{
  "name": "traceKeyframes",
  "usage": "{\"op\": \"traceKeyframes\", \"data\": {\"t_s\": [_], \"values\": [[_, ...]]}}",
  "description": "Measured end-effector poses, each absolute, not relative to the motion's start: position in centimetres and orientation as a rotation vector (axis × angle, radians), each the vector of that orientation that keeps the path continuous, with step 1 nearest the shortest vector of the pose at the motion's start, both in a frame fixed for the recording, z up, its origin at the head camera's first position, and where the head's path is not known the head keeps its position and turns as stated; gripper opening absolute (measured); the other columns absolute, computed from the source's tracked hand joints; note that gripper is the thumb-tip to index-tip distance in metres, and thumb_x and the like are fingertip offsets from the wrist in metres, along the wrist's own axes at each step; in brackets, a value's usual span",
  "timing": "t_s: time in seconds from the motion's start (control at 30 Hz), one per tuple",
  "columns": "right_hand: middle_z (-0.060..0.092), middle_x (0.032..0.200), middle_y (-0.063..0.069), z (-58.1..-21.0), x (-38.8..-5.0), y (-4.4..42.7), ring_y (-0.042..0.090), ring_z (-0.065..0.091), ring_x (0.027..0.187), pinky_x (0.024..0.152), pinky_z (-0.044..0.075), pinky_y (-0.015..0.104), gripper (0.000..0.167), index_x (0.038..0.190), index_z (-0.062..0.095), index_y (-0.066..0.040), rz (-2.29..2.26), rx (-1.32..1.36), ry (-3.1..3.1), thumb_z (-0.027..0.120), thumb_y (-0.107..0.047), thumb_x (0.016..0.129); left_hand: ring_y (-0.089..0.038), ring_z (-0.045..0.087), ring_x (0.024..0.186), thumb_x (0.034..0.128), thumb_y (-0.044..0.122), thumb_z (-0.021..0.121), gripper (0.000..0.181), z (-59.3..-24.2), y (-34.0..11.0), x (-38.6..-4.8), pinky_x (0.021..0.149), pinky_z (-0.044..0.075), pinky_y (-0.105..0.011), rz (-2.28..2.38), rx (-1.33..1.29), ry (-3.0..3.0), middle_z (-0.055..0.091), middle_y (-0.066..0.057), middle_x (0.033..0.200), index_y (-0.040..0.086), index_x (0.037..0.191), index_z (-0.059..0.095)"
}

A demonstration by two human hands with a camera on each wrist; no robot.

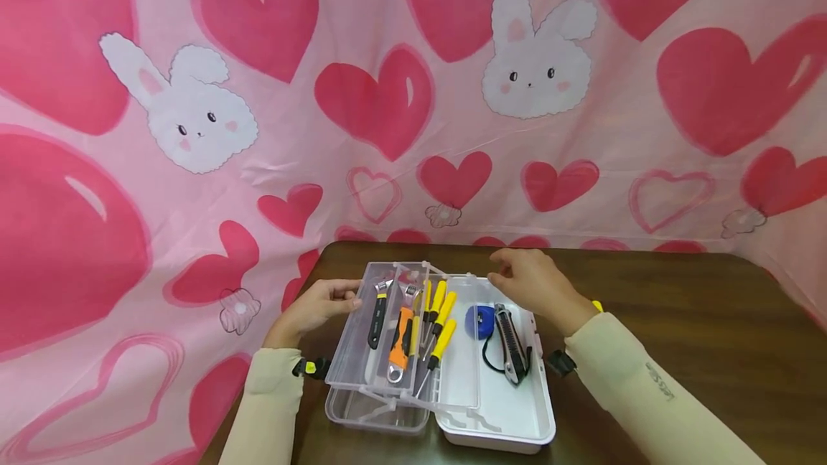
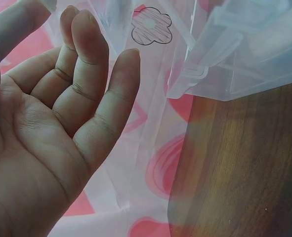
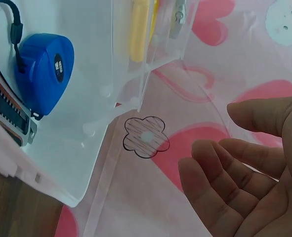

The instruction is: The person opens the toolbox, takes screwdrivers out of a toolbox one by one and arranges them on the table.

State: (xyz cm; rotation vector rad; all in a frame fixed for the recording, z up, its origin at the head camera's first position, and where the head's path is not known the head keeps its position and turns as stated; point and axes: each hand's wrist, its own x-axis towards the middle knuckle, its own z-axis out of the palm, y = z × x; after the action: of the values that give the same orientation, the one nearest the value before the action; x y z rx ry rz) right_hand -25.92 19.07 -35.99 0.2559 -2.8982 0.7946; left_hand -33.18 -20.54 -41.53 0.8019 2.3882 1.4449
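Note:
A toolbox with a white base [image 1: 497, 418] stands opened out, its clear trays [image 1: 349, 357] spread to the left. One tray holds a black-handled adjustable wrench [image 1: 377, 318] and an orange-handled wrench [image 1: 400, 343]; several yellow-handled screwdrivers [image 1: 442, 341] lie beside them. In the base rest a blue tape measure [image 3: 44, 74] with a black strap and a grey-and-black utility knife [image 1: 510, 343]. My left hand [image 1: 326, 307] is at the upper left tray's edge, fingers loosely bent; contact is unclear. Above the base's back right corner hovers my right hand [image 1: 533, 285], relaxed and holding nothing.
Dark brown wooden table [image 1: 678, 350] extends to the right of the toolbox. Behind it and on the left hangs a pink cloth [image 1: 400, 185] with hearts and rabbits. A clear lower compartment [image 1: 388, 418] sits beneath the raised trays.

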Motion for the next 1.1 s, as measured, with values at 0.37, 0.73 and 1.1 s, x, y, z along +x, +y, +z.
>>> {"op": "traceKeyframes", "data": {"t_s": [0.37, 0.73, 1.1], "values": [[0.064, 0.091, 0.000, -36.3, -25.9, 17.9, 0.017, 0.058, 0.076, 0.064, 0.055, 0.031, 0.043, 0.124, 0.065, -0.009, 0.815, 0.307, -2.876, 0.073, -0.028, 0.087, -0.025, 0.061, 0.088, 0.0897, 0.019, 0.071, 0.055, -41.5, -20.6, -32.9, 0.089, 0.049, -0.034, 1.445, 0.776, 2.396, 0.065, -0.011, 0.090, -0.004, 0.136, 0.053], [0.063, 0.094, 0.001, -36.5, -25.6, 16.7, 0.018, 0.057, 0.076, 0.061, 0.055, 0.028, 0.042, 0.125, 0.065, -0.012, 0.867, 0.257, -2.916, 0.074, -0.028, 0.087, -0.027, 0.059, 0.090, 0.0895, 0.021, 0.072, 0.054, -41.5, -20.4, -32.9, 0.091, 0.047, -0.040, 1.441, 0.767, 2.396, 0.065, -0.012, 0.090, -0.001, 0.136, 0.055], [0.064, 0.096, 0.004, -36.9, -25.8, 15.6, 0.017, 0.058, 0.074, 0.059, 0.055, 0.027, 0.046, 0.128, 0.063, -0.012, 0.839, 0.250, -2.962, 0.074, -0.028, 0.086, -0.026, 0.059, 0.090, 0.0904, 0.016, 0.070, 0.051, -41.6, -20.5, -33.0, 0.091, 0.047, -0.039, 1.458, 0.787, 2.390, 0.064, -0.013, 0.090, -0.003, 0.135, 0.055]]}}
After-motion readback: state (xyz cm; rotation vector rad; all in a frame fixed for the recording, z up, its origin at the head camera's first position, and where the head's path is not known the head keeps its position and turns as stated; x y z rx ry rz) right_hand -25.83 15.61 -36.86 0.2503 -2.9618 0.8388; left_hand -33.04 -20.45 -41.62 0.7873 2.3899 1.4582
